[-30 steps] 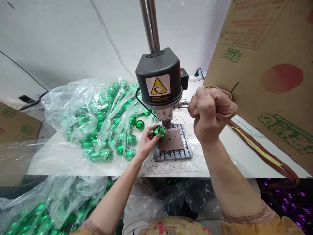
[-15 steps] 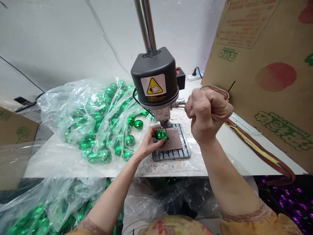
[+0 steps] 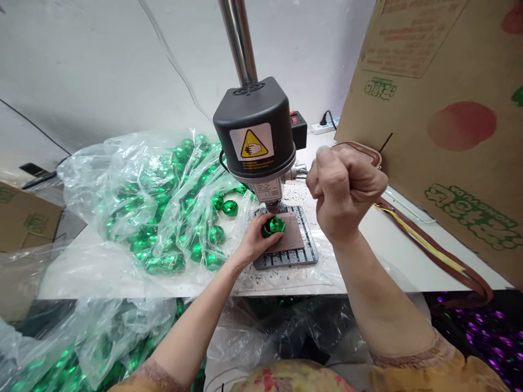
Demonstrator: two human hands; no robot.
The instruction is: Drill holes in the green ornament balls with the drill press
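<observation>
My left hand (image 3: 257, 238) is closed round a shiny green mirror ball (image 3: 277, 224), thumb in front and fingers behind it. The ball is right below the chuck (image 3: 273, 207) of a small black drill press (image 3: 254, 130); whether the bit touches it I cannot tell. Beneath lies a brown square board (image 3: 291, 234) on the grey slotted base plate (image 3: 309, 253), which is strewn with dark chips. Raised to the right of the press, my right hand (image 3: 347, 190) makes a fist round the feed handle (image 3: 301, 171); most of the handle is hidden inside it.
Many green mirror balls (image 3: 163, 261) lie under clear plastic wrap (image 3: 93, 179) on the left of the white table (image 3: 77, 267). A cardboard box (image 3: 412, 141) stands at the right, beside a brown strap (image 3: 437, 253). Purple shiny balls (image 3: 486, 332) sit below the table's right edge.
The ball has shifted slightly right and turned in my left hand, whose fingers now wrap further round it. My right hand stays on the handle. The view has moved a little.
</observation>
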